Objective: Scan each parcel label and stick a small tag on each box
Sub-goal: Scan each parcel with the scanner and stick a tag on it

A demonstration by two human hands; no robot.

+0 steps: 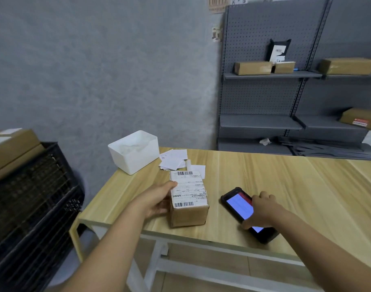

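Note:
A small cardboard parcel [188, 216] with a white barcode label [187, 189] on top stands near the front left of the wooden table [285, 186]. My left hand [157, 201] grips its left side, thumb on the label's edge. To the right lies a black handheld scanner [239, 205] with a lit screen, flat on the table. My right hand [261, 209] grips the scanner from the right, thumb on its near side and fingers curled over its far edge. A loose pile of small white tags [174, 160] lies behind the parcel.
A white plastic bin [134, 152] sits on the table's back left corner. A black crate [31, 199] with cardboard boxes [12, 150] on top stands to the left. Grey shelving [273, 75] at the back right carries several parcels.

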